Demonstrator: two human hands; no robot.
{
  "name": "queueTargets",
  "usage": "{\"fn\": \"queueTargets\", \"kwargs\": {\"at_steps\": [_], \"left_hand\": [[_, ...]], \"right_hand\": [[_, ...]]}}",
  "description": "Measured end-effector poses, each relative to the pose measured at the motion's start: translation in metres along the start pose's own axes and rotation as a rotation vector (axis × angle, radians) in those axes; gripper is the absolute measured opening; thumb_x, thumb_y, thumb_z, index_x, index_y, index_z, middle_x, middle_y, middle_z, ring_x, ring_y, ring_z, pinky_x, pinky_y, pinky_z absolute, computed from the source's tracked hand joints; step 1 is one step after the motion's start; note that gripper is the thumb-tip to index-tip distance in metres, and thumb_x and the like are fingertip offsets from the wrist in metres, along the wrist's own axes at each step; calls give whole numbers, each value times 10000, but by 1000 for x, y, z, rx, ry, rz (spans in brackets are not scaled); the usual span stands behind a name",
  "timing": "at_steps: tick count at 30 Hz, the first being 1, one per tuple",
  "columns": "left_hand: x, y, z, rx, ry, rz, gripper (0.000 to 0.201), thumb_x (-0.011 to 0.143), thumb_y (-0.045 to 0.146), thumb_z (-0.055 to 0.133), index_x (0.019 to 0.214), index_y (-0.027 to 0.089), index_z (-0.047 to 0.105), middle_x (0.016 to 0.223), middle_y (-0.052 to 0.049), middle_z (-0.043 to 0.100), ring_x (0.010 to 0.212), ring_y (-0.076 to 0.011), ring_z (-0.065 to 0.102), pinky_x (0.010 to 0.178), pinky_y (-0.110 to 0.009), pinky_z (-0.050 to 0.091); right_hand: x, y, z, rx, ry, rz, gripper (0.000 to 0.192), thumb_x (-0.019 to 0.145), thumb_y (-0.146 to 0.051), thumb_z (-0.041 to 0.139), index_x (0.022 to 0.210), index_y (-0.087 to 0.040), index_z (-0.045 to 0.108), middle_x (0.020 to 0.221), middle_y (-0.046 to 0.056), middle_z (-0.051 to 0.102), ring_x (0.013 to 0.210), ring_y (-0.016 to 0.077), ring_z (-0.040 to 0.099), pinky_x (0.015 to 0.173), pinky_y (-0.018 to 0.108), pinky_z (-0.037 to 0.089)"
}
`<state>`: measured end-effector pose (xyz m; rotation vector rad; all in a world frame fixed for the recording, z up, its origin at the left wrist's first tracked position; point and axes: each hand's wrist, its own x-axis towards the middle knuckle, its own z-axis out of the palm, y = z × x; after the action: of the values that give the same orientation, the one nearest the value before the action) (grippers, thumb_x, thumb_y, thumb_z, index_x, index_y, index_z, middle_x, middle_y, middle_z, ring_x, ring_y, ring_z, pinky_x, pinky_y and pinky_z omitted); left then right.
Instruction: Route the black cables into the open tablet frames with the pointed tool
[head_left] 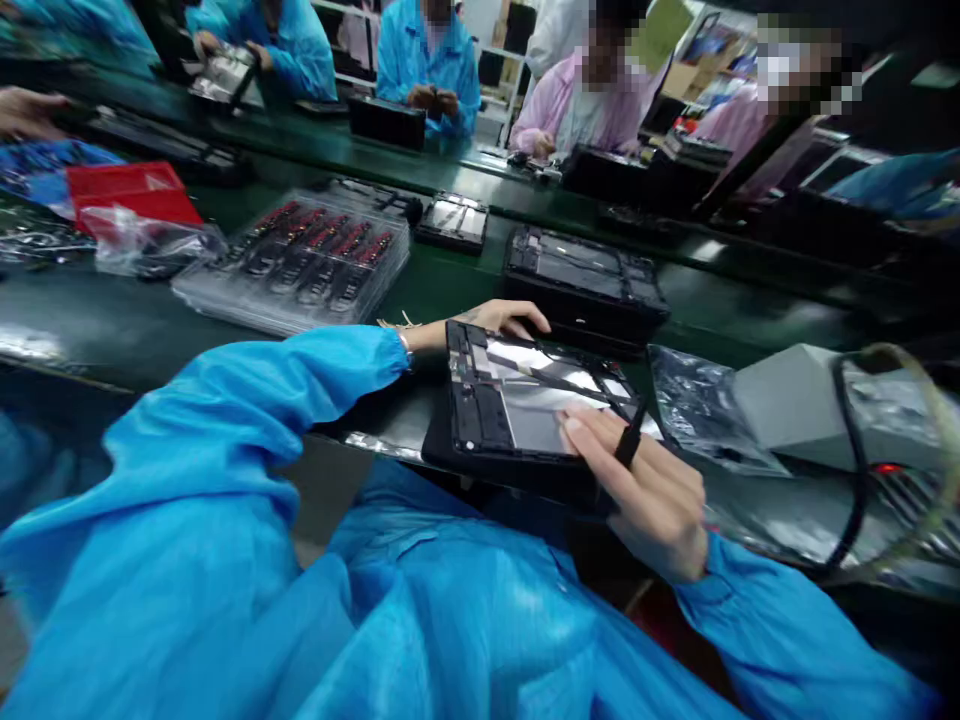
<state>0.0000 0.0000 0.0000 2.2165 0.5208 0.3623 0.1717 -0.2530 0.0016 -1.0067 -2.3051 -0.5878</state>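
An opened tablet (pixel 480 405) with its inside facing up lies tilted on a black slab at the table's near edge. Behind its far left edge is my left hand (pixel 499 317), fingers stretched out and partly hidden by the frame. My right hand (pixel 649 480) reaches over the tablet's near right part, its thumb and fingertips close together on or just above the silver area. A thin dark stick-like tool (pixel 631 437) sticks out between the fingers of that hand; its tip is hard to make out.
Beyond the tablet stands a stack of opened tablets (pixel 585 270). To the left are a clear tray of small parts (pixel 300 260) and a red bin (pixel 131 195). On the right are a plastic bag (pixel 705 400), a pale box (pixel 791 400) and a cable (pixel 855 480). Several co-workers sit opposite.
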Motion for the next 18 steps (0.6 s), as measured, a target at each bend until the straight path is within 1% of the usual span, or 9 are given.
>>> {"fn": "queueTargets", "kwargs": {"at_steps": [3,5,6,7,9,13,15,16,18], "left_hand": [[-35,-23,-19,93,79,-101,377,953,352,607,1269,149,640,1009,-64,752,825,-154,723,768,-241,540],[-56,-32,-26,154,86,-156,376,978,447,547,1147,147,699,918,-63,730,779,-178,705,760,-277,533],[-65,-34,-27,182,78,-178,411,981,497,525,1090,151,721,902,-66,721,804,-197,705,789,-298,533],[-74,-35,-26,207,70,-195,450,978,540,513,1074,159,733,923,-73,717,866,-220,706,846,-323,529],[-88,-36,-21,247,74,-220,505,963,588,507,1147,175,733,1046,-95,708,1039,-270,682,995,-382,489],[-104,-34,-4,233,109,-264,590,932,586,524,1335,173,647,1274,-149,628,1263,-339,570,1162,-488,373],[-109,-29,2,167,120,-288,631,895,586,576,1368,168,599,1400,-170,565,1356,-362,503,1190,-506,350],[-111,-24,5,123,118,-299,663,877,591,602,1387,169,568,1443,-177,540,1374,-368,496,1179,-506,372],[-115,-9,9,9,91,-310,733,878,603,615,1456,178,465,1443,-182,559,1330,-345,559,1086,-468,474]], "right_hand": [[-12,-8,-6,-20,-59,-13,435,944,79,480,1351,17,622,1344,263,674,1341,334,622,1088,492,562],[-17,-16,-5,-36,-84,3,426,967,66,439,1343,2,627,1349,251,675,1331,330,631,1071,486,573],[-19,-20,-4,-43,-91,21,422,975,59,436,1344,-9,629,1358,239,673,1324,326,637,1068,481,576],[-20,-24,-1,-49,-98,42,423,979,56,439,1349,-22,629,1373,225,669,1318,319,643,1067,474,578],[-21,-31,7,-47,-119,78,422,992,37,450,1363,-55,629,1406,194,656,1310,302,650,1058,456,586],[-26,-38,24,35,-132,128,337,1020,-144,595,1351,-108,649,1415,146,663,1304,279,654,1040,433,597],[-28,-38,31,76,-116,154,350,1004,-178,640,1349,-120,647,1416,130,667,1314,270,646,1060,440,583],[-29,-37,33,90,-106,161,356,996,-164,648,1350,-121,643,1417,128,666,1323,269,639,1072,448,574],[-32,-35,37,112,-79,156,377,975,-127,665,1351,-115,637,1413,132,669,1346,278,621,1096,469,554]]}}
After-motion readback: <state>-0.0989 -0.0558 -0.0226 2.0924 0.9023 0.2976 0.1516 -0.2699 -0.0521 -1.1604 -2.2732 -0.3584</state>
